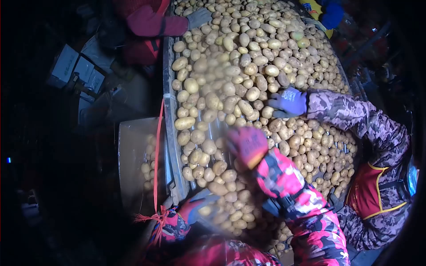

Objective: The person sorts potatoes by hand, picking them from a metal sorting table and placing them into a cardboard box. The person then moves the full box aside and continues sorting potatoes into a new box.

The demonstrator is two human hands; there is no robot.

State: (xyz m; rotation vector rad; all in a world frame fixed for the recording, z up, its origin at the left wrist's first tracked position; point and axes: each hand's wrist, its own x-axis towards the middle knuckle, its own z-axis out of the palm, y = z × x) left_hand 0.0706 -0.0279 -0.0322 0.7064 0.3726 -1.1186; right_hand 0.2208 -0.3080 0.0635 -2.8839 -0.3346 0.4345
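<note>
Heaps of potatoes cover a long sorting bed with metal rollers showing through a gap. My right hand, in a pink glove, is over the potatoes beside this gap; its fingers are smeared by motion, and any grip is hidden. Lower left, near the bed's edge, my left hand wears a grey-and-red glove. Its fingers stretch out over potatoes at the near end, and some potatoes below it are blurred. Both my sleeves are pink camouflage.
A cardboard box with potatoes stands left of the bed's metal side rail. A red cord hangs there. Co-workers' gloved hands are at the top left, top right and right.
</note>
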